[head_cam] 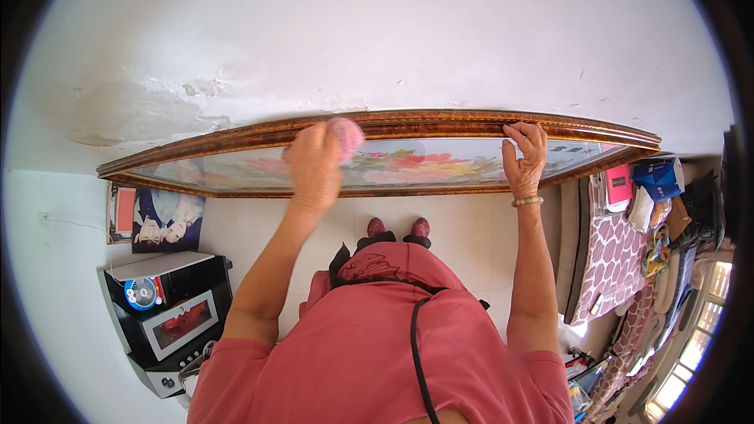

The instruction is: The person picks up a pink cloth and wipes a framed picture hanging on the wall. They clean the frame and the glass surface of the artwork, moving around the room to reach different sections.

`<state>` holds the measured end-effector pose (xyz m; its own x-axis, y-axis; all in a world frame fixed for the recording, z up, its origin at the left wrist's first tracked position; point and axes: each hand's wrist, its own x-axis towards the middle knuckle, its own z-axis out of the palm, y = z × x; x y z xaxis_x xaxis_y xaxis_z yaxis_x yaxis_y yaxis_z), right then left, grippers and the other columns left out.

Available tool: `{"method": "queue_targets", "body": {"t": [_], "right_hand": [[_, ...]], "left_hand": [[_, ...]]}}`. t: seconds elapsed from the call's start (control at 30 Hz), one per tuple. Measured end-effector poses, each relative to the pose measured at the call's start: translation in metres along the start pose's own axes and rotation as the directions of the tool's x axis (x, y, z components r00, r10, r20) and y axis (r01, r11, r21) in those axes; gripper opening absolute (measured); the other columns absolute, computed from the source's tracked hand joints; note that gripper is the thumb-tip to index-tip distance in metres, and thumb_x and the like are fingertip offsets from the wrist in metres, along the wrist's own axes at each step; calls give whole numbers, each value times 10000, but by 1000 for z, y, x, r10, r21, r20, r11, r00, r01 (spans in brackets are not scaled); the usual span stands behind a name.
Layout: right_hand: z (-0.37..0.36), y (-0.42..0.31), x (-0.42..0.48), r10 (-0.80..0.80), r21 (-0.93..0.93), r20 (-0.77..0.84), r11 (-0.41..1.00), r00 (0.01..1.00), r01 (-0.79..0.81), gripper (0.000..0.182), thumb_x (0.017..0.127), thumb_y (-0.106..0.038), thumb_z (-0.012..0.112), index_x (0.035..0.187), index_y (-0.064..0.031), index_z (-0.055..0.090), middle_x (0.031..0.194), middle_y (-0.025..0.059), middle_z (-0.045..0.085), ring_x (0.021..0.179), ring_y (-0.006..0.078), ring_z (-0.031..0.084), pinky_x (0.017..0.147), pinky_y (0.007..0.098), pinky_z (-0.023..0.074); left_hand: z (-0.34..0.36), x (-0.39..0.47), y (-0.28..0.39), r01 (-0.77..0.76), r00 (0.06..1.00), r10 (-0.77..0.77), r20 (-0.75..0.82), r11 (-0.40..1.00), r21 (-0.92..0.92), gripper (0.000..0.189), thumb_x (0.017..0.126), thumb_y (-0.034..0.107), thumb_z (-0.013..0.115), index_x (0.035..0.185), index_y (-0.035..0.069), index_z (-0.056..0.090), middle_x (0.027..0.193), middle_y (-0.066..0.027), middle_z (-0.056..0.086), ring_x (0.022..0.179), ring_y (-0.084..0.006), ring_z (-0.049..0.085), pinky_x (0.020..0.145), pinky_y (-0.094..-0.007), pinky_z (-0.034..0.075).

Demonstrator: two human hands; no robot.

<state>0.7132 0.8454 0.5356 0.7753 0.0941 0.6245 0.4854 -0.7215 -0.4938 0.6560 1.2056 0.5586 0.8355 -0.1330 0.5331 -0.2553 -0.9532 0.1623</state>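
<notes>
Before me stands a long framed flower picture (424, 165) with a glossy brown wooden frame (412, 128), its upper edge close to the wall. My left hand (315, 168) grips a fuzzy pink cloth (347, 138) over the upper moulding and the glass, left of the middle. Part of the cloth is hidden behind the fingers. My right hand (526, 156), with a bead bracelet (527, 201) at its wrist, rests its fingertips on the upper moulding toward the right end. Its thumb is apart from the fingers, in front of the glass.
The white wall (377, 41) has peeling paint. At left are a photo print of two people (168, 221) and a black cabinet (171, 306) bearing a small blue fan (142, 293). A sofa with a patterned cover (618, 253) and piled items stands at right. Below lies a tiled floor (471, 235).
</notes>
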Motion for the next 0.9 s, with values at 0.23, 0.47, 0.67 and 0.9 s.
{"method": "queue_targets", "body": {"t": [0.23,0.47,0.67,0.9], "right_hand": [[-2,1,-1,-4,-8,20,1000,1000,5,233,703,-11,612,911,-61,704,956,63,636,960,277,566,1029,480,360],[-4,6,-5,-37,-10,36,999,999,37,286,702,14,589,955,-65,696,987,70,630,982,278,561,1035,494,355],[-1,8,-6,-55,-7,19,998,998,55,288,701,9,590,956,-74,694,986,66,628,969,277,565,1031,504,358],[1,10,-5,-64,-16,-2,998,998,64,288,699,-4,592,957,-81,693,980,57,627,963,263,567,1043,507,342]], "left_hand": [[41,35,98,-176,984,164,-66,939,-296,418,763,53,606,1170,135,560,966,-97,588,859,-262,581,724,-402,462],[30,20,64,-167,985,154,-76,959,-230,335,733,116,644,1064,144,604,1007,-34,585,941,-229,561,799,-405,412],[-17,-12,-18,-7,999,8,-53,1000,24,314,709,3,612,996,130,633,1022,-20,634,965,-238,557,827,-397,390],[-17,-9,-13,100,995,-99,-17,990,103,432,633,16,654,1056,67,583,972,-62,604,958,-276,548,795,-427,402]]}}
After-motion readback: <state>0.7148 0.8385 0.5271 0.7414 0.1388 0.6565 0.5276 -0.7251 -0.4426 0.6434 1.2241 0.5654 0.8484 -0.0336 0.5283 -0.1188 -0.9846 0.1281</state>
